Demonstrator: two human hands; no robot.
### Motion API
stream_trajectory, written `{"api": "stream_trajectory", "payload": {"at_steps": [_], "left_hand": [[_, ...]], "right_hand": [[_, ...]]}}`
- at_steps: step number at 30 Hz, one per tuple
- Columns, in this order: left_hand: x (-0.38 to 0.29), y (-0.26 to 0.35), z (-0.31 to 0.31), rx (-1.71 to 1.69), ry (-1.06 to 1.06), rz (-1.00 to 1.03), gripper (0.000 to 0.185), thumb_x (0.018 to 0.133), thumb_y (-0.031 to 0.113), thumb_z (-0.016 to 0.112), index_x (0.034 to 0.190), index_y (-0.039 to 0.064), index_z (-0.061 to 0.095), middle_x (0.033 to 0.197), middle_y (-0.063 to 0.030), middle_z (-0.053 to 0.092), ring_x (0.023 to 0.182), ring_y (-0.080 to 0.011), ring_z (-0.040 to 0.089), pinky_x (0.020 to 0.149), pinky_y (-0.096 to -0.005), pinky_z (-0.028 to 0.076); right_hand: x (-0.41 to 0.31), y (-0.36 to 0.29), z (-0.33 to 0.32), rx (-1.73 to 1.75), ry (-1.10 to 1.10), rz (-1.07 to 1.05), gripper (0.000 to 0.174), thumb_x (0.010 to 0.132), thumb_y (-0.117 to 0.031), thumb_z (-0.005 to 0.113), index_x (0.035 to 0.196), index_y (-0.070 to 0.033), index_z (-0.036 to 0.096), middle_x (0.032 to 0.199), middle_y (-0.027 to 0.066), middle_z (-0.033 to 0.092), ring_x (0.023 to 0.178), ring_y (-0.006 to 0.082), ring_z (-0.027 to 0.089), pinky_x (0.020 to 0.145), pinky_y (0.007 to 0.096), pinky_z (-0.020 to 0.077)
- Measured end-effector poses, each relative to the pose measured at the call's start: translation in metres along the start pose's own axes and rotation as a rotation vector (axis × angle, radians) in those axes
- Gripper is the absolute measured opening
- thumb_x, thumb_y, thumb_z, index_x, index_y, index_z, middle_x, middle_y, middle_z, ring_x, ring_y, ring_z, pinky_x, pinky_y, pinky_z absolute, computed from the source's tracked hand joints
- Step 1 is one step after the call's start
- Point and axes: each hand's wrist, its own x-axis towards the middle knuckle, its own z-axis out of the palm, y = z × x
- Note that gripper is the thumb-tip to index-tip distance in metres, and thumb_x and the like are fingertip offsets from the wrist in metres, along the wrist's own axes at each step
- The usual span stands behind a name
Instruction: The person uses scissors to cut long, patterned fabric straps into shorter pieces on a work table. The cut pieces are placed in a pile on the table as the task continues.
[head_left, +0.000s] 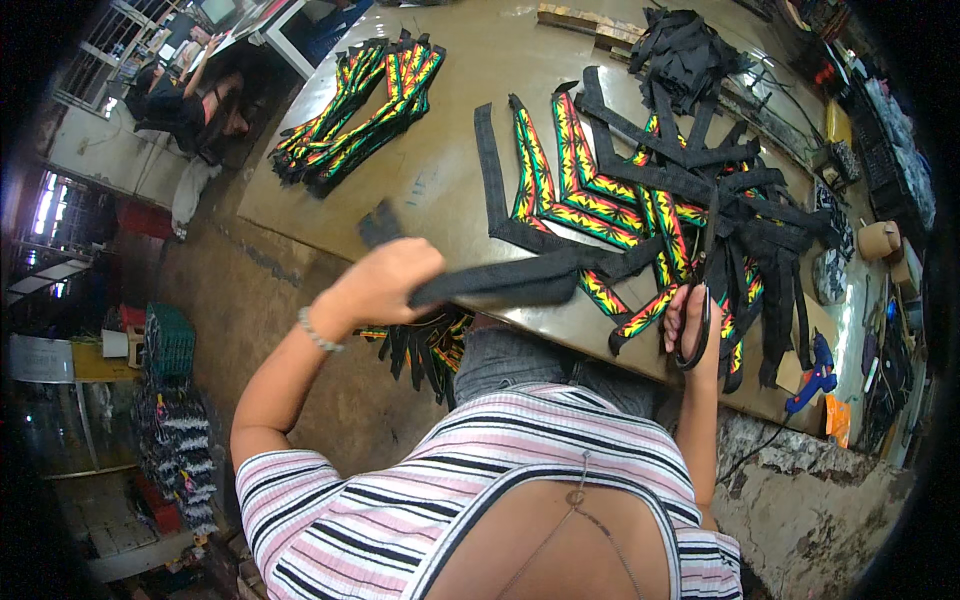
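Note:
My left hand (391, 279) grips a black fabric strip (502, 283) above the table's near edge. The strip stretches right over the patterned pieces and is partly blurred. A dark end sticks out beyond my fist. In my right hand (691, 330) is a pair of scissors (703, 259), blades pointing away from me across a heap of black strips (772, 217). Between my hands lie angled strips with a red, yellow and green leaf pattern (574, 206), some showing their black side. Whether the scissor blades touch any fabric I cannot tell.
Tied bundles of patterned strips (367, 112) lie at the far left of the table (450, 45). A pile of black strips (679, 56) sits at the back. On the right are a blue glue gun (814, 375) with its cord and a tape roll (877, 240). Another person (184, 105) sits at far left.

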Motion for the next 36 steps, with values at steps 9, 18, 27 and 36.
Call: {"api": "stream_trajectory", "payload": {"at_steps": [9,18,27,36], "left_hand": [[0.001,-0.012,-0.101,-1.569,0.675,-0.28,0.056,0.101,0.049,0.04,0.107,-0.004,0.059,0.072,0.0043,0.041,0.052,-0.0027,0.035,0.044,-0.0186,0.031],[0.066,-0.043,-0.064,-1.444,0.779,-0.422,0.055,0.099,0.05,0.044,0.115,-0.001,0.057,0.076,0.0041,0.046,0.066,-0.0062,0.047,0.064,-0.0252,0.052],[0.195,-0.103,-0.052,-1.722,1.274,-0.236,0.043,0.102,0.048,0.035,0.126,0.016,0.051,0.084,-0.0011,0.053,0.071,-0.0105,0.053,0.07,-0.0284,0.052],[0.229,-0.037,0.048,-2.144,1.708,-0.054,0.054,0.101,0.04,0.043,0.148,0.02,0.027,0.137,-0.0142,0.042,0.122,-0.0246,0.049,0.108,-0.0374,0.044]], "right_hand": [[0.004,0.002,-0.007,0.34,0.015,0.101,0.053,0.1,-0.054,0.039,0.081,-0.005,0.048,0.055,-0.0001,0.041,0.043,0.0089,0.041,0.035,0.0232,0.0366],[0.001,0.006,-0.01,0.378,-0.023,0.054,0.048,0.101,-0.049,0.04,0.085,-0.005,0.048,0.056,0.002,0.042,0.044,0.0112,0.043,0.037,0.0252,0.0388],[0.001,0.012,-0.016,0.401,-0.088,0.082,0.05,0.099,-0.052,0.044,0.085,-0.004,0.048,0.057,0.0028,0.044,0.045,0.0124,0.045,0.038,0.0262,0.0398],[0.001,0.016,-0.02,0.435,-0.116,0.095,0.05,0.098,-0.053,0.046,0.086,-0.005,0.047,0.059,0.0044,0.044,0.047,0.0139,0.044,0.039,0.0271,0.0393]]}}
